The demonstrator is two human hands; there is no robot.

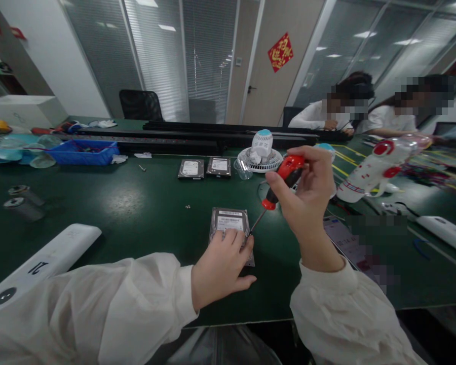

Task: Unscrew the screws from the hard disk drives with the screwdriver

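A hard drive (230, 217) with a white label lies on the green table in front of me. My left hand (224, 261) rests flat across its lower part, fingers stretched out and thumb spread to the side. In my right hand (307, 200) is a screwdriver (285, 177) with a red and black handle, pinched between thumb and fingers. Its shaft slants down to the left, and the tip meets the drive's right edge beside my left fingers. Whatever is under the tip is too small to make out. A few tiny screws (188, 206) lie left of the drive.
Two more hard drives (191, 169) and a white fan (262, 147) stand farther back. A blue bin (84, 152), metal cans (23, 208) and a white device (49, 263) are on the left. At right are a phone (345, 241), a toy gun (376, 167) and two people.
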